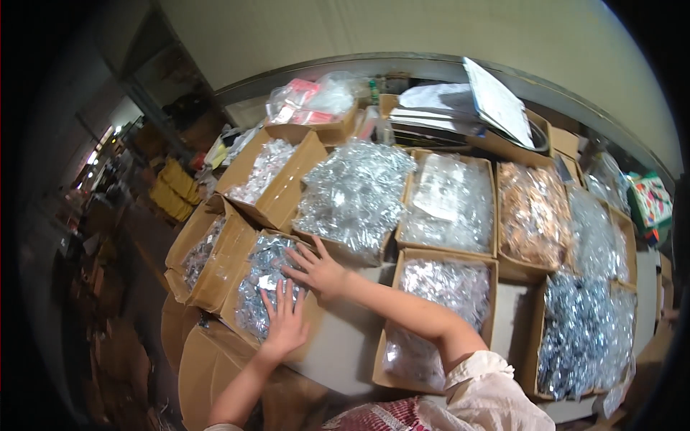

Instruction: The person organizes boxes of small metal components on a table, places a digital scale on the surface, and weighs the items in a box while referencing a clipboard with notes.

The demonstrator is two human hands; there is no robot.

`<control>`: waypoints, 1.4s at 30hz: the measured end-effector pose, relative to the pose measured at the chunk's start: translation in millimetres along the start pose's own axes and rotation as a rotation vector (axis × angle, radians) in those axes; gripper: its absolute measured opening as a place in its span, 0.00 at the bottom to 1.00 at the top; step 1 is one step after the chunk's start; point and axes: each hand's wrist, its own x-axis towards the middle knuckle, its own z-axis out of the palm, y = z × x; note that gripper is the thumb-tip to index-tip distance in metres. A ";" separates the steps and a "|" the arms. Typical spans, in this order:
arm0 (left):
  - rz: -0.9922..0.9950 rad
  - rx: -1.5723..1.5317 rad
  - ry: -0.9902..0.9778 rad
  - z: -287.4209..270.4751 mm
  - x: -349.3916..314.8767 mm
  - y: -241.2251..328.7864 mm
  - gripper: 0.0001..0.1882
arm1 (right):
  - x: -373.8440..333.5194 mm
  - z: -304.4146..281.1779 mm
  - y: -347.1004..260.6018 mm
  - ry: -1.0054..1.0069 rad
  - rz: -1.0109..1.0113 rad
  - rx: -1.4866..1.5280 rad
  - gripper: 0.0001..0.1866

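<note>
Both my hands are over a cardboard box [232,310] filled with small, shiny clear plastic packets [253,296]. My left hand [287,321] lies at the near side of the packets, fingers stretched out and pointing away from me. Farther back, my right hand [321,274] reaches across from the right with its fingers spread over the box's right side. Neither hand has anything gripped in it. Whether the fingertips press on the packets or hover just above them is hard to tell. The packets' contents are too small to make out.
Around it stand several open boxes: silvery packets [352,190] behind, copper-coloured ones [533,208] and bluish ones [581,334] to the right. A small box [188,284] adjoins on the left. Papers and a clipboard [496,100] lie at the back by the wall. Cardboard flaps [215,366] hang at the near left.
</note>
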 end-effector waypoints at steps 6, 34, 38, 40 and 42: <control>0.186 -0.327 0.170 -11.5 -8.6 70.2 0.33 | -145.2 -54.1 -12.1 0.242 0.444 0.159 0.54; -0.104 -0.132 -0.040 -13.1 -88.3 55.3 0.15 | -226.2 32.7 -170.3 1.096 1.299 1.026 0.46; -0.074 -0.152 0.222 -47.4 -39.7 28.3 0.22 | -162.0 31.5 -152.8 0.975 1.413 0.795 0.50; -0.026 -0.169 0.249 -58.5 -41.6 38.4 0.23 | -171.4 39.1 -150.4 0.931 1.343 0.857 0.53; 0.046 -0.288 0.222 -49.7 -59.3 56.4 0.26 | -180.4 43.2 -139.9 0.992 1.219 0.928 0.56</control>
